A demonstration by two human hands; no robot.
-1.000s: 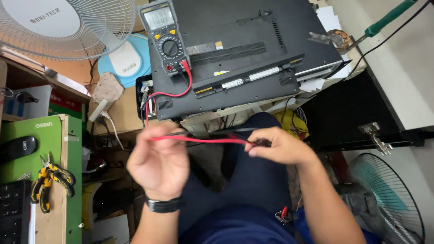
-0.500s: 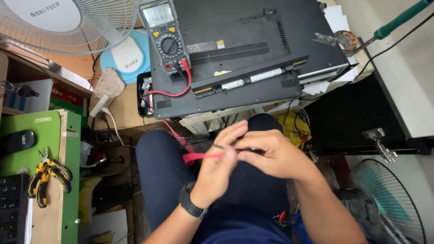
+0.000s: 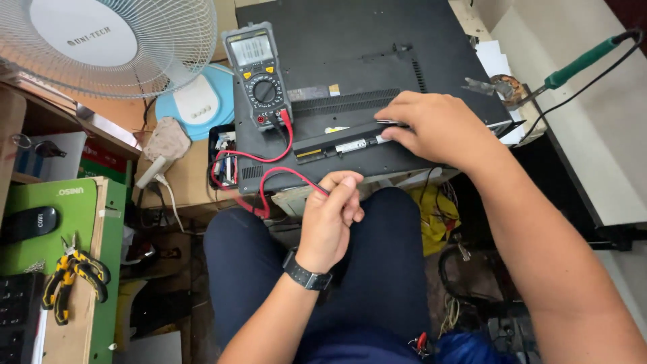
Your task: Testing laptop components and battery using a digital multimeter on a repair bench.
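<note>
Red test lead [image 3: 283,172] in left hand [image 3: 330,219]; right hand [image 3: 438,128] on laptop battery [image 3: 344,141].

A grey multimeter [image 3: 259,74] with a round dial and a small pale screen lies flat on the upturned black laptop [image 3: 357,81], near its left edge. A red lead [image 3: 269,162] runs from the meter's lower sockets, loops down off the laptop's edge and comes up into the left hand [image 3: 330,216], pinched between thumb and fingers. The right hand [image 3: 438,125] rests on the long black battery [image 3: 350,138] set along the laptop's near edge.
</note>
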